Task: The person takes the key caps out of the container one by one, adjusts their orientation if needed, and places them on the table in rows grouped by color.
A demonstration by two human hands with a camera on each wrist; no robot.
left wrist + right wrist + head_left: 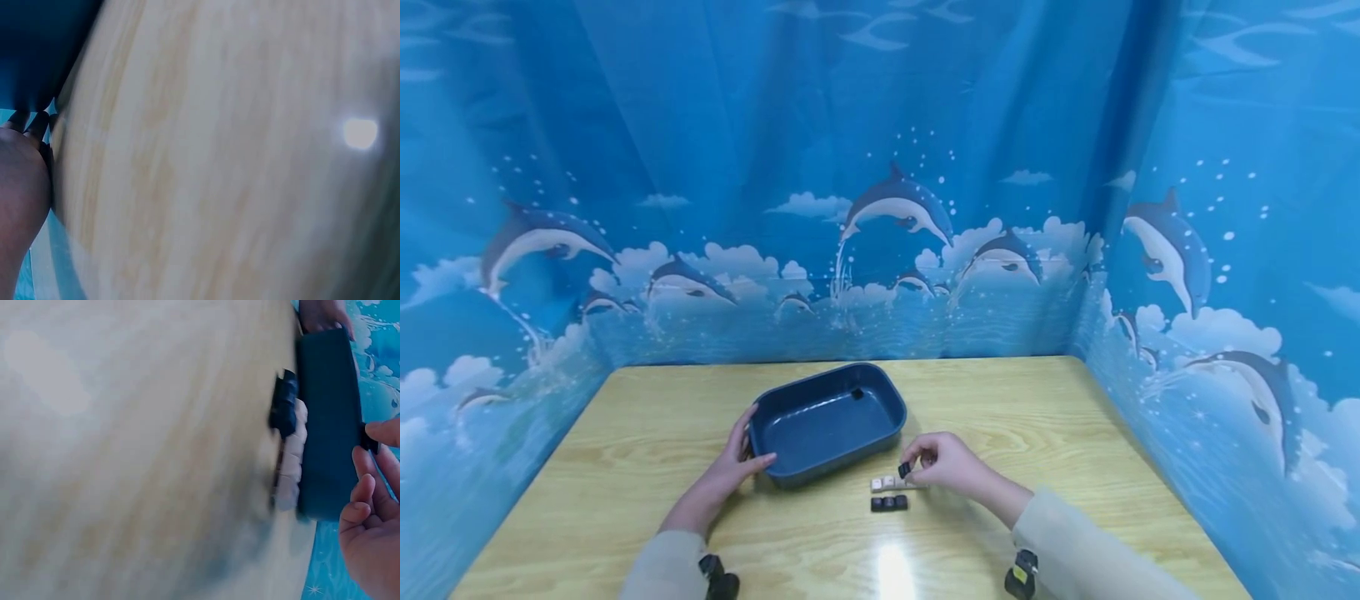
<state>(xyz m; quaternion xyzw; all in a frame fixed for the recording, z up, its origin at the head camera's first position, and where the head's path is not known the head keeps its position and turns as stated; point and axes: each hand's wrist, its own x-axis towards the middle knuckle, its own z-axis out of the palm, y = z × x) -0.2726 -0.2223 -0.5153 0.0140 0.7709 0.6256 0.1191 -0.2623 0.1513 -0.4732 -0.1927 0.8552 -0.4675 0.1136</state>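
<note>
My left hand [730, 467] holds the left end of a dark blue plastic tub [827, 462], thumb at its near rim and fingers along its left side. Between the thumb and fingertips of my right hand [951, 465] is a small black keycap [905, 470], pinched above a row of white keycaps [888, 482]. That row is partly hidden by the right hand. Just nearer to me lies a short row of black keycaps [889, 503]. Inside the tub, by the far right wall, sits a small black piece [857, 393]. The right wrist view shows the pinched keycap [369, 439] too.
The light wooden table [1000, 400] carries the tub and the keycap rows. Blue curtains [760, 167] with dolphins enclose its back and sides. A bright reflection shows on the tabletop near the front.
</note>
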